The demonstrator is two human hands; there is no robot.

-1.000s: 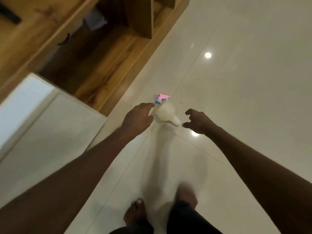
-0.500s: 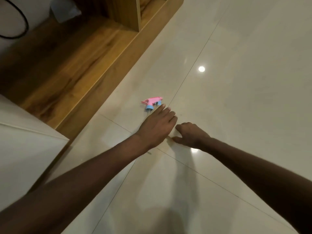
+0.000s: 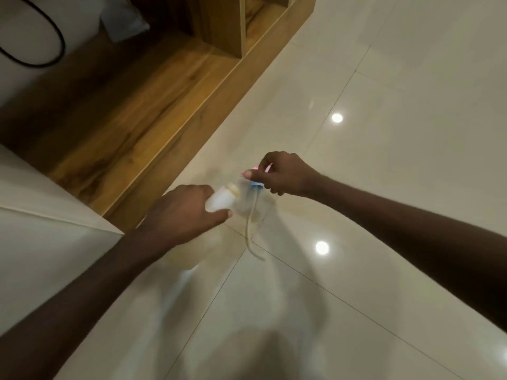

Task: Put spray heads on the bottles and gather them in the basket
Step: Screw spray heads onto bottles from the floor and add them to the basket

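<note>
While blurred, bottle point(image 3: 222, 200) seemingly empty, uncapped.

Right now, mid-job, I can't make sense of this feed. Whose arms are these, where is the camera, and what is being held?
There is no machine: the arms are a person's, filmed by one wide-angle camera on their head, looking down at a glossy tiled floor beside a wooden unit. The left hand grips a pale bottle, its open neck toward the other hand. The right hand pinches a pink and blue spray head, whose thin tube dangles outside the bottle, so it is not yet fitted. No basket is in view.
</note>
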